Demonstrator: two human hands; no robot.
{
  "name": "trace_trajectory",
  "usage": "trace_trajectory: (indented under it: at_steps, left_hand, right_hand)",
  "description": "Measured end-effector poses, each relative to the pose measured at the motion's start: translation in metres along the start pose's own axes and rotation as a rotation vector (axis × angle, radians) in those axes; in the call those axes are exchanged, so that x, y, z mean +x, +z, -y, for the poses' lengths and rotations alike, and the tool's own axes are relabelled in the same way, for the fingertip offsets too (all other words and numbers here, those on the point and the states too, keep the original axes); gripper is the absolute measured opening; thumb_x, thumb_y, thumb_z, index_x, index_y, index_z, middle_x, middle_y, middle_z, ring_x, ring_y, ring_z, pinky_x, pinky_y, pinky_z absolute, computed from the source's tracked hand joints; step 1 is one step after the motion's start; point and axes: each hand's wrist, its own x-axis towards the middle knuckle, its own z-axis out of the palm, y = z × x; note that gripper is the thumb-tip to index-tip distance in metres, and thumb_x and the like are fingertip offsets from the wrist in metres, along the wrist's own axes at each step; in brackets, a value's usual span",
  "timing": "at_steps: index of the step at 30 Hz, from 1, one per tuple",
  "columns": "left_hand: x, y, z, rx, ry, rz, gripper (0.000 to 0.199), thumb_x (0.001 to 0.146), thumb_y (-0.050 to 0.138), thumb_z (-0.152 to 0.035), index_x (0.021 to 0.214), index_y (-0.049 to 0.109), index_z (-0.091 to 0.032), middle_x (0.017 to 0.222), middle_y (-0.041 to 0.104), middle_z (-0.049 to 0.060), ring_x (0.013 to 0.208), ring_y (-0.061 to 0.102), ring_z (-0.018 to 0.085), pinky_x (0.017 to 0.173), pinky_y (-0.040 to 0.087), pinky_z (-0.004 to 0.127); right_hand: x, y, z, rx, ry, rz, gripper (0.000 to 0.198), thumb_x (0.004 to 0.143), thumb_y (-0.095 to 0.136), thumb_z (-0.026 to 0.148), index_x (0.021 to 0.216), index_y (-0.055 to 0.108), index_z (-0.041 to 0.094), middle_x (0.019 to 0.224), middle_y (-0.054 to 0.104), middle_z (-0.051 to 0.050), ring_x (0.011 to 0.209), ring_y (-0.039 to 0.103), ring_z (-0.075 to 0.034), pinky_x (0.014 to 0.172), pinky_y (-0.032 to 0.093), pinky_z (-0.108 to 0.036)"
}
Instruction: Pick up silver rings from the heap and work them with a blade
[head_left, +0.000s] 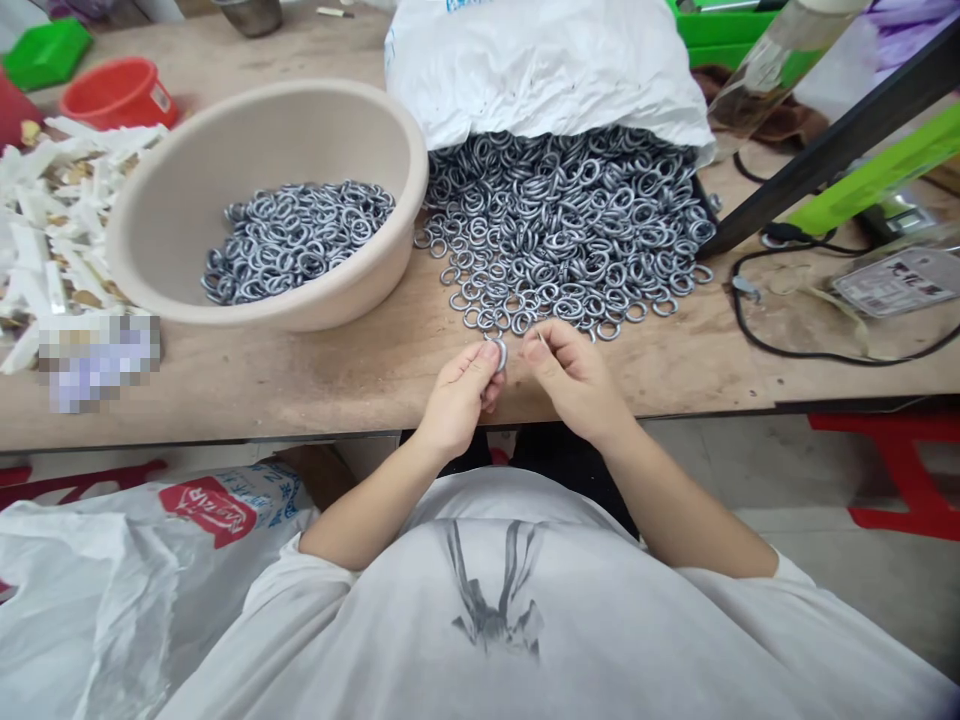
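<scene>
In the middle of the frame, just above its centre line's lower half, my left hand is closed around one grey ring, gripping it between thumb and fingers so that its curved edge shows past my thumb tip. My right hand, just beside it towards the right, pinches a small thin piece between thumb and forefinger; it is too small for me to tell what it is. My two hands are apart, with a narrow gap between them, over the near edge of the wooden bench. Right above my hands, a heap of rings spreads across the bench, a few loose ones lying close to my fingertips, and the heap runs back under the mouth of a white sack at the top of the frame. To the upper left, more rings lie in a wide beige basin, which stands beside the heap. Farther left I see a pile of white strips, with a red bowl above it. At the right, a black cable loops over the bench near a dark slanting bar. A white plastic bag fills the lower left corner.
</scene>
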Motion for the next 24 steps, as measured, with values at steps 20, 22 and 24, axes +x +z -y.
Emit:
trace_trajectory:
  at_steps: [20, 22, 24]
  left_hand:
    - [-0.022, -0.005, -0.011, -0.094, -0.126, 0.039, 0.035, 0.081, 0.074, -0.046, 0.072, 0.061, -0.014, 0.054, 0.052, -0.003, 0.044, 0.041, 0.006, 0.047, 0.039, 0.020]
    - [-0.018, -0.010, -0.012, -0.072, -0.123, 0.011, 0.028, 0.080, 0.075, -0.039, 0.090, 0.068, -0.014, 0.060, 0.059, -0.002, 0.046, 0.045, 0.006, 0.048, 0.040, 0.019]
    - [-0.014, -0.013, -0.013, -0.069, -0.144, 0.001, 0.031, 0.079, 0.075, -0.033, 0.104, 0.068, -0.016, 0.066, 0.063, -0.002, 0.048, 0.048, 0.006, 0.046, 0.039, 0.018]
  right_hand:
    - [-0.013, -0.039, -0.025, -0.704, 0.056, -0.060, 0.028, 0.092, 0.062, 0.049, 0.090, 0.064, 0.021, 0.086, 0.062, -0.007, 0.077, 0.057, -0.023, 0.066, 0.035, -0.033]
    - [-0.019, -0.040, -0.029, -0.781, 0.084, -0.044, 0.025, 0.088, 0.069, 0.044, 0.098, 0.068, 0.021, 0.094, 0.063, -0.009, 0.081, 0.059, -0.025, 0.066, 0.036, -0.033]
    - [-0.021, -0.039, -0.032, -0.782, 0.112, -0.029, 0.024, 0.086, 0.071, 0.039, 0.102, 0.068, 0.020, 0.096, 0.066, -0.010, 0.084, 0.061, -0.026, 0.068, 0.038, -0.033]
